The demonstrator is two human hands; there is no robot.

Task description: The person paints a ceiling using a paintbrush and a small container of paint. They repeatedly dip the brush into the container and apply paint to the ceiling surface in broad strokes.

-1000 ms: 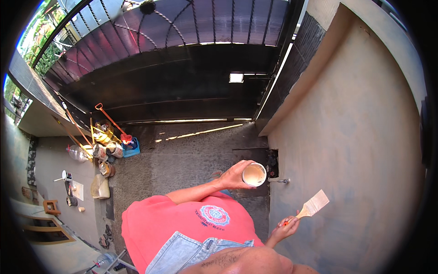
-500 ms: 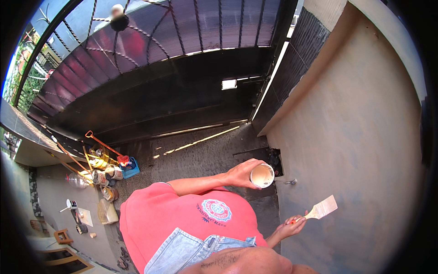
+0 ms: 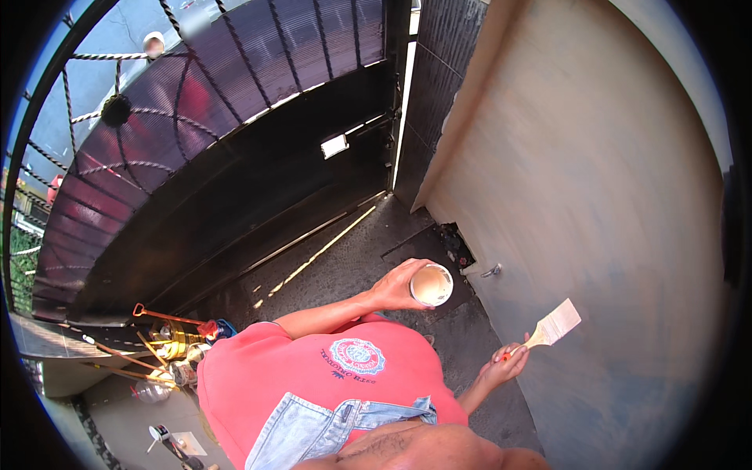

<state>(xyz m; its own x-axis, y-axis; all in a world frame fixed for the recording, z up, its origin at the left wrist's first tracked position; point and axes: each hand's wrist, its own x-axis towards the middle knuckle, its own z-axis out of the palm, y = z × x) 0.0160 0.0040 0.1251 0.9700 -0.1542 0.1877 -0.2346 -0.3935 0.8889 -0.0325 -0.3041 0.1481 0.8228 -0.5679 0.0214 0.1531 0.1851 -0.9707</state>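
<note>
My left hand (image 3: 395,287) is wrapped round a white cup (image 3: 432,285) of cream-coloured paint, its open top facing up, in front of my chest. Lower and to the right, my right hand (image 3: 511,363) grips a wide flat paintbrush (image 3: 554,323) by its handle. Pale bristles point up and to the right, towards the wall (image 3: 611,196). In the picture the brush overlaps the wall; I cannot tell whether it touches. The wall's surface is beige with uneven greyish patches.
A small tap (image 3: 492,270) sticks out low on the wall, beside a dark hole (image 3: 457,244). Ahead stands a black metal gate (image 3: 266,180) with twisted bars. Buckets, a yellow container (image 3: 178,341) and long-handled tools lie at the left. Farther down is a small pot (image 3: 159,432).
The view has turned to the right, so the gate and left-hand clutter slide left. The brush sits somewhat higher in the picture. Both hands keep their holds.
</note>
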